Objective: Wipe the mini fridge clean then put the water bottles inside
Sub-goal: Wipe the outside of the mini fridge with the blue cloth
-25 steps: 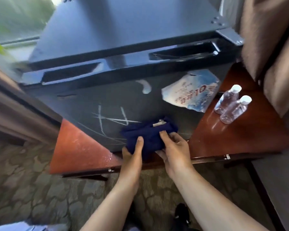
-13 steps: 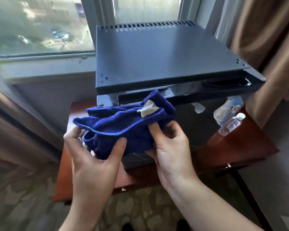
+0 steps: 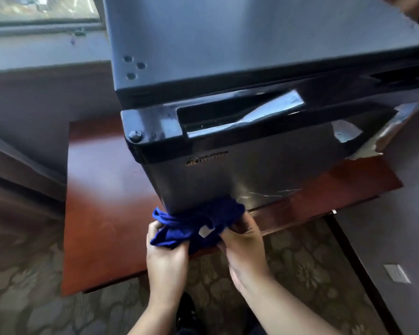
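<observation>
Bunched dark-blue terry cloth [image 3: 196, 226], raised 0.5 s ago, now pressed low on the black metal mini fridge [image 3: 252, 175] door; left hand [image 3: 166, 257] and right hand [image 3: 242, 240] each grip it closed. Wiping resumes; bottles unseen.

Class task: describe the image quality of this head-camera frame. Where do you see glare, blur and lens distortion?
Head view: glare streaks the fridge handle recess; motion blur softens the logo and carpet; wide-angle distortion bows the fridge edges; the cloth is fairly sharp.

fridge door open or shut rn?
Shut. The black mini fridge's door sits flush under the top panel, no interior showing. Both hands hold a bunched blue cloth at its lower edge.
</observation>
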Motion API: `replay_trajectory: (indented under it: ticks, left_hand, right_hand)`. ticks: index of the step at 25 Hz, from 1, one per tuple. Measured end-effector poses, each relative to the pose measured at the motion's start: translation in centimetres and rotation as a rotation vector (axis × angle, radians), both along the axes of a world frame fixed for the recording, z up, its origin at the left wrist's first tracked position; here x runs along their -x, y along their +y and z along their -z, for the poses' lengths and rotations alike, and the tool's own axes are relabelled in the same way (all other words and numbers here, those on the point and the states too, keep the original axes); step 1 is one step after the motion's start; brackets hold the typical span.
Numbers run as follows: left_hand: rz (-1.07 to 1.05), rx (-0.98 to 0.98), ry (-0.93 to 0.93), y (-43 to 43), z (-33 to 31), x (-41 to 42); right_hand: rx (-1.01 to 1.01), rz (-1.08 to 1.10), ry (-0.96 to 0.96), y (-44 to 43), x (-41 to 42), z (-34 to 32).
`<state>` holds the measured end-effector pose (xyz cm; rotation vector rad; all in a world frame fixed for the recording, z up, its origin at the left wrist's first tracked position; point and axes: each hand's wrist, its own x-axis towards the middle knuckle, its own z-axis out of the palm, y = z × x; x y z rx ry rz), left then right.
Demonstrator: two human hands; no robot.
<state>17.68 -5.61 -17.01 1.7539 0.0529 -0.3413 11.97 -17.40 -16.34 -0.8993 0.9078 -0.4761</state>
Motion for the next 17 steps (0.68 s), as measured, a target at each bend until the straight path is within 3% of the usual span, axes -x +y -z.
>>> replay_trajectory:
  ticks: [6, 11, 13, 17]
  left_hand:
    - [-0.037, -0.145, 0.373, -2.5, 6.1, -0.1]
    - [-0.157, 0.115, 0.812, -6.3, 6.4, 1.4]
    - [-0.172, 0.225, 0.887, -9.5, 6.6, 2.3]
    - [-0.003, 0.312, 0.915, -18.8, 6.1, 4.9]
  right_hand:
    - [-0.094, -0.049, 0.274, -2.8, -0.2, 8.6]
    - [-0.086, -0.115, 0.424, -8.0, 1.4, 10.5]
    - [-0.095, -0.052, 0.425, -11.9, 2.8, 10.3]
    - [0.017, 0.029, 0.410, -20.9, 6.6, 8.8]
